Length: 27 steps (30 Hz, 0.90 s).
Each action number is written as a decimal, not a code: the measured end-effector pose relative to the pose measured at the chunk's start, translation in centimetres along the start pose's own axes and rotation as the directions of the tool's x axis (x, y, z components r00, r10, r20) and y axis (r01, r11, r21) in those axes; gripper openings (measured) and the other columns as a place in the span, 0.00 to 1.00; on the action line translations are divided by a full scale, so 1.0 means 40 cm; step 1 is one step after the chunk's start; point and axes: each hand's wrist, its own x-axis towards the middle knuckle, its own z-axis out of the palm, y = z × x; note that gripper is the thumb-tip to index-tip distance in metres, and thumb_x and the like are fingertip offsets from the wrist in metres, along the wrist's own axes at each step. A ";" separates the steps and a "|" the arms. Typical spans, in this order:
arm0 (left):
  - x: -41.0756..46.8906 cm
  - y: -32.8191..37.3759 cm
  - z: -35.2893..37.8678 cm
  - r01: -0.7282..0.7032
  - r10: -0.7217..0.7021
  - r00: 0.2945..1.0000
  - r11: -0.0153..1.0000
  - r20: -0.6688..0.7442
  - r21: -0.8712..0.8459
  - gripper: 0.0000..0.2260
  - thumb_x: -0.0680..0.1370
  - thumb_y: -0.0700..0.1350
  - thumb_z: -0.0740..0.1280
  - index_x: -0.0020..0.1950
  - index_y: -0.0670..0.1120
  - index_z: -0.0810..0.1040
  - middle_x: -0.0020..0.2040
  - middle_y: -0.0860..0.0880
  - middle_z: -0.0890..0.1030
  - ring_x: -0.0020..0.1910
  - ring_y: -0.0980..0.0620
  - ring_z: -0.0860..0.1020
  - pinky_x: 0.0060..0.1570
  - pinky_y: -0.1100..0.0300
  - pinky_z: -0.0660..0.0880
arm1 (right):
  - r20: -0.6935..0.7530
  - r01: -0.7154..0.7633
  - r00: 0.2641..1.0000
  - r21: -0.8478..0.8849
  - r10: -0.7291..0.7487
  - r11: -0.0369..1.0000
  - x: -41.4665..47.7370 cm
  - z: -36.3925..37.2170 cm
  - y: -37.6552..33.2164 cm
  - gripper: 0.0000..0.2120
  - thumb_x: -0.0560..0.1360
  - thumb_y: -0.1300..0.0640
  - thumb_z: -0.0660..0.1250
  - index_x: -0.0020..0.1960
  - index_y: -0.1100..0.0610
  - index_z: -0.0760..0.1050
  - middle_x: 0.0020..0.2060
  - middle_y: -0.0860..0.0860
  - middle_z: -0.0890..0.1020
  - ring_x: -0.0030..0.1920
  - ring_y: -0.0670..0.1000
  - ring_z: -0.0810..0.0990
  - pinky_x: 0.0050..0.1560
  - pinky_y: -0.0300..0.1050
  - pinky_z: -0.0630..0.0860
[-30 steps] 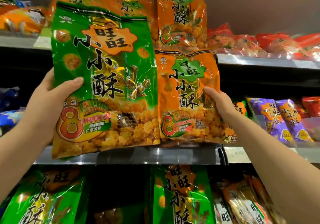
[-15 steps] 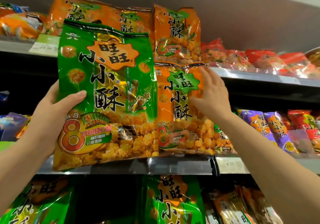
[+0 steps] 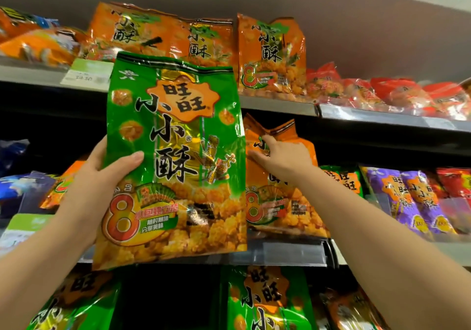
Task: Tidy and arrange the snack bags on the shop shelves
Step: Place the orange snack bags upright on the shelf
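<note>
Head view, read left to right.

- My left hand (image 3: 102, 174) grips the green bag (image 3: 175, 156) by its left edge. The thumb lies across the front and the fingers are hidden behind.
- The bag hangs upright in the air in front of the middle shelf (image 3: 285, 253), long axis vertical. Its right edge overlaps the orange bag (image 3: 283, 202).
- Green bag: glossy, crinkled film, flat pillow shape, crimped top seam. Slippery, I judge.
- Just right of the left hand's load, the orange bag stands on the middle shelf. It is made of the same film, and its top seam is crumpled and bent.
- My right hand (image 3: 283, 159) lies on that bag's upper front, thumb stretched toward the green bag. I cannot tell whether the fingers pinch the seam or only press.
- Right of that hand, purple bags (image 3: 413, 202) stand on the same shelf.

Key relation: the shelf lies straight ahead of the left hand, beyond the green bag. The spot behind the bag is hidden. The left hand is the nearer one for placing, so my judgement is to push forward with the bag kept upright, while the right hand steadies the orange neighbour.
</note>
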 end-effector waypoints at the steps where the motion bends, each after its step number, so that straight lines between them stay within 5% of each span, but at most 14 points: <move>1: 0.002 -0.001 -0.001 0.003 -0.003 1.000 1.000 -0.001 0.005 0.21 0.74 0.48 0.67 0.67 0.55 0.69 0.46 0.51 0.82 0.35 0.49 0.82 0.35 0.57 0.75 | 0.021 -0.011 1.000 -0.011 0.011 1.000 0.003 0.007 0.000 0.34 0.75 0.31 0.46 0.74 0.51 0.58 0.41 0.52 0.79 0.44 0.56 0.78 0.36 0.45 0.68; 5: 0.010 -0.003 -0.008 0.003 -0.003 1.000 1.000 0.002 -0.003 0.16 0.74 0.47 0.66 0.61 0.57 0.70 0.38 0.54 0.83 0.27 0.55 0.81 0.21 0.63 0.75 | 0.056 -0.027 0.998 0.022 0.026 0.999 0.035 0.023 0.001 0.34 0.76 0.31 0.47 0.74 0.50 0.58 0.50 0.55 0.82 0.52 0.57 0.79 0.47 0.49 0.69; 7: 0.014 -0.006 -0.013 -0.006 0.006 1.000 1.000 -0.001 -0.006 0.13 0.75 0.46 0.65 0.57 0.58 0.69 0.32 0.58 0.83 0.26 0.57 0.81 0.20 0.66 0.74 | -0.067 -0.038 0.997 0.112 0.046 0.993 0.031 0.037 -0.001 0.29 0.77 0.35 0.50 0.73 0.49 0.61 0.54 0.54 0.81 0.58 0.57 0.76 0.55 0.51 0.67; 9: 0.015 -0.005 -0.017 -0.017 0.017 1.000 1.000 0.003 -0.006 0.11 0.75 0.47 0.65 0.54 0.60 0.70 0.32 0.60 0.82 0.26 0.57 0.81 0.20 0.65 0.74 | -0.201 -0.101 0.969 0.216 0.146 0.971 0.014 0.055 0.001 0.26 0.78 0.39 0.53 0.72 0.48 0.62 0.64 0.53 0.75 0.66 0.56 0.70 0.67 0.54 0.61; 11: 0.016 -0.007 -0.022 -0.036 0.036 0.999 0.999 0.022 0.016 0.10 0.74 0.48 0.65 0.51 0.62 0.71 0.34 0.60 0.83 0.28 0.56 0.82 0.24 0.61 0.76 | -0.161 -0.226 0.948 0.266 0.274 0.937 -0.013 0.078 0.011 0.26 0.78 0.40 0.52 0.74 0.48 0.59 0.73 0.52 0.64 0.74 0.56 0.58 0.73 0.59 0.51; 13: 0.015 -0.004 -0.020 -0.063 0.061 0.998 0.997 0.033 0.044 0.10 0.75 0.47 0.65 0.48 0.64 0.72 0.35 0.62 0.83 0.30 0.57 0.82 0.28 0.61 0.76 | -0.064 -0.314 0.938 0.259 0.341 0.913 -0.049 0.107 0.032 0.27 0.78 0.39 0.49 0.75 0.48 0.57 0.76 0.52 0.57 0.75 0.58 0.52 0.73 0.61 0.49; 18: 0.026 0.004 -0.039 -0.098 0.098 0.993 0.995 0.060 -0.010 0.09 0.70 0.53 0.68 0.48 0.64 0.74 0.38 0.62 0.83 0.33 0.59 0.83 0.30 0.60 0.78 | -0.119 -0.327 0.918 0.311 0.378 0.893 -0.130 0.108 0.059 0.27 0.78 0.41 0.53 0.75 0.50 0.58 0.75 0.55 0.56 0.72 0.62 0.59 0.70 0.57 0.59; 21: 0.033 0.005 -0.058 -0.109 0.110 0.991 0.994 0.074 -0.010 0.23 0.60 0.59 0.70 0.55 0.61 0.75 0.42 0.58 0.84 0.35 0.56 0.83 0.30 0.61 0.79 | -0.156 -0.331 0.908 0.303 0.390 0.894 -0.161 0.091 0.057 0.26 0.79 0.43 0.54 0.74 0.49 0.58 0.75 0.55 0.59 0.71 0.60 0.62 0.68 0.56 0.61; 24: 0.030 0.003 -0.063 -0.065 0.068 0.996 0.997 0.055 -0.047 0.10 0.72 0.53 0.68 0.52 0.62 0.74 0.40 0.58 0.84 0.33 0.56 0.83 0.33 0.57 0.81 | -0.212 -0.260 0.906 0.402 0.366 0.878 -0.190 0.070 0.035 0.24 0.79 0.47 0.56 0.73 0.52 0.62 0.72 0.54 0.65 0.70 0.55 0.64 0.69 0.56 0.62; 27: 0.012 -0.007 -0.061 0.005 -0.003 0.999 0.998 0.042 -0.055 0.09 0.76 0.46 0.65 0.49 0.61 0.74 0.37 0.58 0.84 0.31 0.56 0.82 0.29 0.60 0.80 | -0.230 -0.109 0.924 0.605 0.304 0.789 -0.220 0.039 -0.017 0.21 0.80 0.51 0.56 0.71 0.54 0.65 0.69 0.51 0.70 0.68 0.50 0.67 0.68 0.50 0.64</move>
